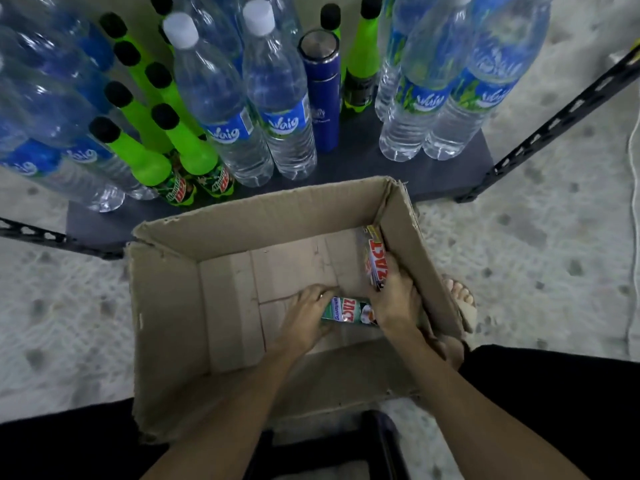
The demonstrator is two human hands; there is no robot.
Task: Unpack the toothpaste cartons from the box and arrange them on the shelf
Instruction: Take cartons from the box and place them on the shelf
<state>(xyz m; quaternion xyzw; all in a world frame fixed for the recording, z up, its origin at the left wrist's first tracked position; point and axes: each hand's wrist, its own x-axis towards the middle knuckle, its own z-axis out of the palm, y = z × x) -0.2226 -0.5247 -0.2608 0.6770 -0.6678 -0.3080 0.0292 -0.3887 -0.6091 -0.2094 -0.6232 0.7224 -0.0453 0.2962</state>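
Observation:
An open cardboard box [166,306] stands on the floor in front of me. Both my hands reach down inside it. My left hand [306,315] grips the left end of a green Zact toothpaste carton [348,311] lying flat on the box bottom. My right hand [394,299] covers that carton's right end and also closes around the lower end of red-and-white Zact cartons [375,258] leaning against the box's right wall. The dark shelf board [446,168] lies just beyond the box.
Clear water bottles [277,109], green soda bottles [192,147] and a blue flask [323,91] crowd the shelf. Black slotted shelf rails [561,119] run at right and left. A white cable [632,237] trails on the speckled floor. My sandalled foot [460,296] rests beside the box.

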